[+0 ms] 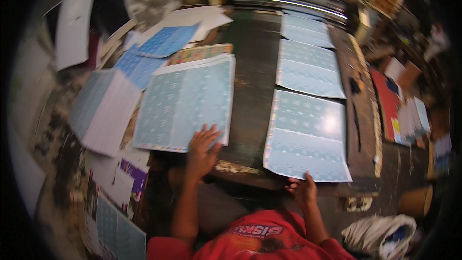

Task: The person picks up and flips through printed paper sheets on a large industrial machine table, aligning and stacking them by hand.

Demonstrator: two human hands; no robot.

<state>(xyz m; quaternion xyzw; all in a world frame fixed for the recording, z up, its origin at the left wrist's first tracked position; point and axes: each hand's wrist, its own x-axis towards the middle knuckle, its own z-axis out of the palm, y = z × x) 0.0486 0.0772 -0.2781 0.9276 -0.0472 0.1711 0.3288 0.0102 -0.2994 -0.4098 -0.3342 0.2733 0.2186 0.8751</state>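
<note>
"Three pale blue sheets in a line down the right of the dark surface, near to far. How far along, then?"

"Partway, at a guess. Already in place on the left of the surface: a pile of similar sheets, roughly squared. Perhaps left to deal with: the line on the right, plus a strip of another sheet at the far end, close to the rollers."

"And the hands?"

"Left hand loose, fingers spread, palm down on the pile's near right corner. Right hand at the near edge of the nearest sheet, thumb at the rim, fingers curled. Pinching or merely touching? Cannot tell."

"Anything hard to make out?"

"Plenty. Far end blurred, with most of that last strip out of sight. Lower layers of the pile hidden, so no count possible. Farther left, a thick tilted stack, and beyond it some deeper blue sheets, partly overlapped. Finished or waiting? Impossible to say."
</note>
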